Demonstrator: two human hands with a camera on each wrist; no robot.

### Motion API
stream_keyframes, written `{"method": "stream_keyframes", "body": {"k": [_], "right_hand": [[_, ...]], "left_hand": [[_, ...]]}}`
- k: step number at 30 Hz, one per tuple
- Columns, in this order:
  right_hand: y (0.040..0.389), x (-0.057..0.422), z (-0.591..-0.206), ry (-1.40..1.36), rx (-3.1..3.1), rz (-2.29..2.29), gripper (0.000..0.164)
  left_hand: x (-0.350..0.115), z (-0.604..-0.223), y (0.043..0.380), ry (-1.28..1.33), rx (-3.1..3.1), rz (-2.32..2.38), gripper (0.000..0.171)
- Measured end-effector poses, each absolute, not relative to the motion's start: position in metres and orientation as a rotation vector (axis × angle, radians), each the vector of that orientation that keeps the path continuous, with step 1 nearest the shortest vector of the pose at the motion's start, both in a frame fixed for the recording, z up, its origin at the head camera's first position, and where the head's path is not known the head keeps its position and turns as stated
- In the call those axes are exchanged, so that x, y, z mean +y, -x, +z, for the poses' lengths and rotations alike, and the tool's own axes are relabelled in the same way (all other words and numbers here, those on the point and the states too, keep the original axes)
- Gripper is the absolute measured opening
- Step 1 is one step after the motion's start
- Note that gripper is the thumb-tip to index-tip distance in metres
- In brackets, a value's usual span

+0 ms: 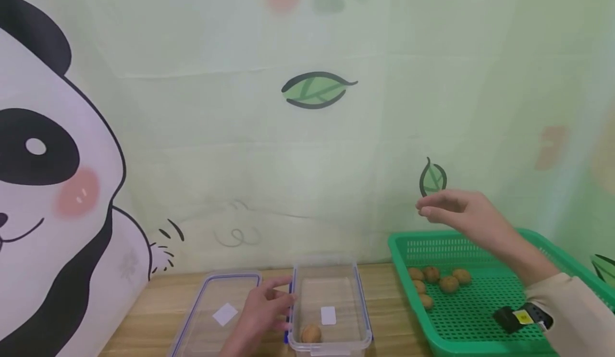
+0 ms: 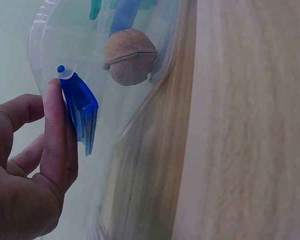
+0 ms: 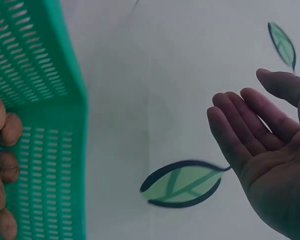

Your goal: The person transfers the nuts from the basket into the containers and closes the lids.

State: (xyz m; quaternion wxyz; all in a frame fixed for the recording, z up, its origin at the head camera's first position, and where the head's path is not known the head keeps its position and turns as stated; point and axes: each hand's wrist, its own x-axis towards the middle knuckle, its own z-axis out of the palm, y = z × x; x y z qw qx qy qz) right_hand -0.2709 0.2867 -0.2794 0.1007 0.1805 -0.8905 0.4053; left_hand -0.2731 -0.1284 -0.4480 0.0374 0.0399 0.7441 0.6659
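Note:
In the head view my left hand (image 1: 263, 309) touches the left side of a clear plastic box (image 1: 359, 314). The left wrist view shows its fingers (image 2: 55, 135) extended against a blue clip (image 2: 82, 110) on that box. One walnut (image 1: 311, 334) lies inside, at the near end. Raised above a green basket (image 1: 423, 319) is my right hand (image 1: 463, 215), its fingers loosely bent. The right wrist view shows its palm with nothing in it. Several walnuts (image 1: 449, 284) sit in the basket's left part.
A clear lid (image 1: 192, 314) with a blue seal lies left of the box on the wooden table (image 1: 389, 293). Behind the table hangs a pale green cloth printed with a panda (image 1: 43, 133) and leaves (image 1: 314, 90).

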Motion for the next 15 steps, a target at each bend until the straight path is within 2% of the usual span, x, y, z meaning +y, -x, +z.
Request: {"method": "stream_keyframes", "body": {"k": [15], "right_hand": [[0.302,0.323,-0.315,-0.419,-2.706,1.294,0.053]], "left_hand": [[-0.128,-0.447,0.271,-0.116,2.274,2.051,0.056]]}}
